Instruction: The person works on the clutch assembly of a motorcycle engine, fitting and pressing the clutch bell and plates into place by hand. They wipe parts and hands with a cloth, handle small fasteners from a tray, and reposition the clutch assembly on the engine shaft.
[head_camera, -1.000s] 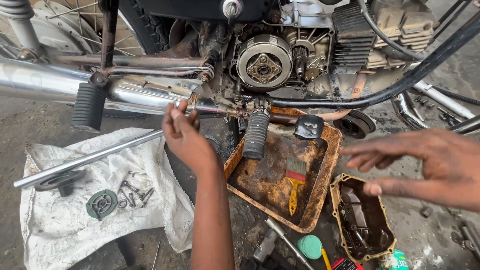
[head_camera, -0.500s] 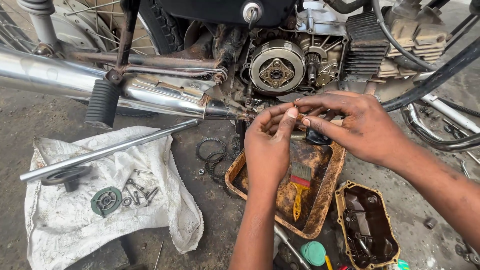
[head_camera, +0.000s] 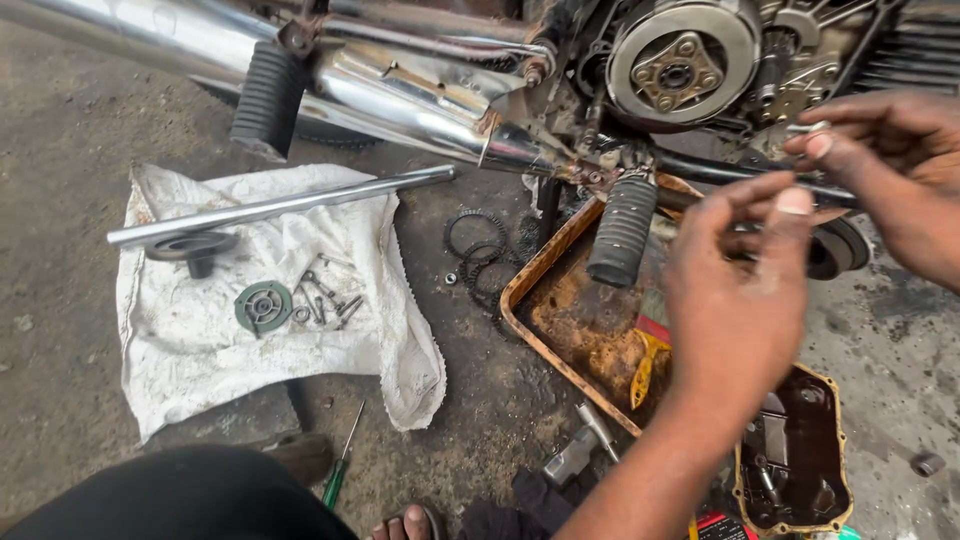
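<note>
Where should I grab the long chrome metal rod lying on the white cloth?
Take the long chrome metal rod mid-shaft, from above. It lies flat across the white cloth, with bare, straight shaft there; its left end sits over a dark round part, so avoid that end.

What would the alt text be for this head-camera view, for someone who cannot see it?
Two bare hands, left hand and right hand, meet before an opened motorcycle engine. Below sits a rusty tray; a white cloth holds screws and a metal rod.
</note>
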